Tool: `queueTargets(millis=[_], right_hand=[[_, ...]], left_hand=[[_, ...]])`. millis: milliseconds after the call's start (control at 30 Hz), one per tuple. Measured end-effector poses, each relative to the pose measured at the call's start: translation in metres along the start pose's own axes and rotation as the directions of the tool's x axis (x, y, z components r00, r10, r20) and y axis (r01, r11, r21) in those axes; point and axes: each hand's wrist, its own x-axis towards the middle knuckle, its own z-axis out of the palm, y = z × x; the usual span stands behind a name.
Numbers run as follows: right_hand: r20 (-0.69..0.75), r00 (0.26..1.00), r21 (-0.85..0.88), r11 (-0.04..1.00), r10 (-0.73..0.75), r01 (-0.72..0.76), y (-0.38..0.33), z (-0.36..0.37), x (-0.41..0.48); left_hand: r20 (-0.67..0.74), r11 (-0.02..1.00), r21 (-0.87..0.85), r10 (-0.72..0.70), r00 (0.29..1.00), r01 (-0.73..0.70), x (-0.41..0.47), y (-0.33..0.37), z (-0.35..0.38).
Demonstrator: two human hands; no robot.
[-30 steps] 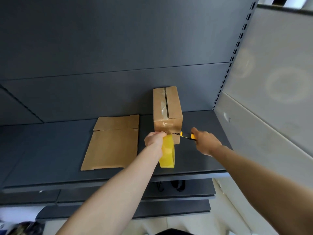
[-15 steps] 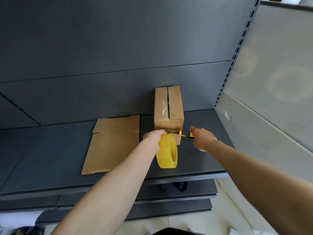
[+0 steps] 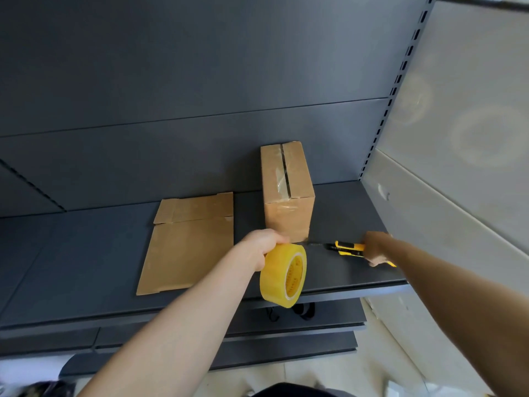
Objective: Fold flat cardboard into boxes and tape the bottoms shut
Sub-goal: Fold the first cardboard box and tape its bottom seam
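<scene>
The folded cardboard box (image 3: 287, 202) stands upright toward the back of the dark shelf (image 3: 86, 253), with clear tape along its top seam and down onto its front face. Just in front of its base, the left hand (image 3: 262, 247) grips a yellow tape roll (image 3: 283, 275), fingers curled over the roll's upper edge. The right hand (image 3: 376, 247) holds a yellow utility knife (image 3: 346, 249), fingers wrapped round the handle, the blade pointing left toward the box's lower corner. Flat cardboard (image 3: 189, 247) lies on the shelf just left of the box.
</scene>
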Motion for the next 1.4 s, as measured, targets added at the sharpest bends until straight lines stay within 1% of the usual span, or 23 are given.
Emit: queueTargets(millis=[67, 133, 267, 367, 400, 433, 467, 500, 567, 600, 633, 667, 767, 800, 833, 933, 1000, 1067, 1133, 1200, 1300, 1333, 1400], right_hand=[[0.02, 1.0, -0.001, 1.0, 0.005, -0.005, 0.005, -0.001, -0.003], [0.011, 0.999, 0.057, 0.997, 0.042, -0.042, 0.008, 0.0, -0.002], [-0.118, 0.983, 0.323, 0.942, 0.138, -0.093, 0.005, 0.007, 0.009], [-0.26, 0.95, 0.509, 0.861, 0.172, -0.016, -0.004, 0.001, 0.004], [-0.237, 0.961, 0.596, 0.803, 0.14, 0.03, -0.006, -0.005, -0.002], [-0.169, 0.983, 0.703, 0.708, 0.079, 0.064, -0.009, -0.012, -0.009], [-0.061, 0.998, 0.798, 0.599, -0.027, 0.065, -0.012, -0.02, -0.022], [0.049, 0.985, 0.842, 0.537, -0.163, 0.047, -0.014, -0.027, -0.036], [0.196, 0.89, 0.842, 0.536, -0.411, 0.062, -0.02, -0.032, -0.057], [0.221, 0.847, 0.838, 0.538, -0.484, 0.089, -0.024, -0.029, -0.064], [0.217, 0.822, 0.85, 0.516, -0.526, 0.106, -0.028, -0.025, -0.068], [0.181, 0.815, 0.89, 0.444, -0.55, 0.102, -0.032, -0.021, -0.072], [0.019, 0.832, 0.995, 0.089, -0.554, 0.036, -0.04, -0.008, -0.072], [-0.012, 0.847, 0.999, 0.023, -0.532, 0.029, -0.04, -0.006, -0.074], [-0.036, 0.864, 0.999, -0.001, -0.502, 0.042, -0.04, -0.004, -0.076], [-0.076, 0.895, 0.991, 0.063, -0.439, 0.115, -0.041, -0.01, -0.087], [-0.076, 0.898, 0.983, 0.12, -0.434, 0.141, -0.046, -0.019, -0.099], [-0.085, 0.915, 0.973, 0.165, -0.395, 0.162, -0.052, -0.029, -0.11], [-0.104, 0.94, 0.965, 0.197, -0.326, 0.175, -0.057, -0.039, -0.119], [-0.116, 0.964, 0.961, 0.22, -0.241, 0.17, -0.062, -0.049, -0.124], [-0.14, 0.988, 0.918, 0.367, -0.06, 0.153, -0.076, -0.064, -0.127], [-0.165, 0.986, 0.906, 0.394, 0.002, 0.151, -0.082, -0.068, -0.127], [-0.215, 0.973, 0.906, 0.391, 0.086, 0.165, -0.089, -0.071, -0.129]], left_hand=[[0.02, 0.999, 0.023, 0.033, 0.999, -0.034, 0.0, -0.001, 0.006], [0.034, 0.998, 0.034, 0.048, 0.998, -0.049, -0.002, -0.001, 0.013], [0.063, 0.998, 0.03, 0.059, 0.996, -0.061, -0.004, 0.0, 0.026], [0.073, 0.998, 0.007, 0.069, 0.995, -0.07, -0.007, 0.001, 0.035], [0.069, 0.997, -0.009, 0.074, 0.995, -0.074, -0.009, 0.002, 0.038], [0.061, 0.997, -0.029, 0.078, 0.995, -0.076, -0.011, 0.003, 0.041], [0.048, 0.996, -0.045, 0.081, 0.996, -0.079, -0.012, 0.004, 0.043], [0.032, 0.995, -0.06, 0.085, 0.996, -0.082, -0.013, 0.005, 0.045], [-0.014, 0.99, -0.106, 0.096, 0.995, -0.097, -0.013, 0.005, 0.049], [-0.039, 0.986, -0.134, 0.097, 0.995, -0.101, -0.013, 0.006, 0.05], [-0.061, 0.981, -0.159, 0.099, 0.993, -0.107, -0.014, 0.007, 0.052], [-0.081, 0.976, -0.178, 0.108, 0.991, -0.121, -0.016, 0.008, 0.054], [-0.109, 0.965, -0.201, 0.148, 0.983, -0.168, -0.018, 0.015, 0.059], [-0.124, 0.963, -0.189, 0.169, 0.978, -0.19, -0.019, 0.016, 0.061], [-0.149, 0.964, -0.149, 0.197, 0.969, -0.219, -0.02, 0.017, 0.062], [-0.27, 0.949, -0.018, 0.298, 0.916, -0.314, -0.022, 0.016, 0.061], [-0.295, 0.925, 0.067, 0.378, 0.878, -0.375, -0.029, 0.015, 0.058], [-0.256, 0.867, 0.178, 0.498, 0.828, -0.466, -0.035, 0.016, 0.053], [-0.184, 0.79, 0.214, 0.61, 0.771, -0.575, -0.041, 0.021, 0.044], [-0.147, 0.744, 0.172, 0.667, 0.73, -0.646, -0.048, 0.03, 0.035], [-0.163, 0.734, 0.053, 0.676, 0.719, -0.677, -0.051, 0.045, 0.025], [-0.177, 0.746, -0.002, 0.655, 0.734, -0.666, -0.05, 0.051, 0.022], [-0.206, 0.783, -0.129, 0.58, 0.789, -0.609, -0.044, 0.062, 0.012]])
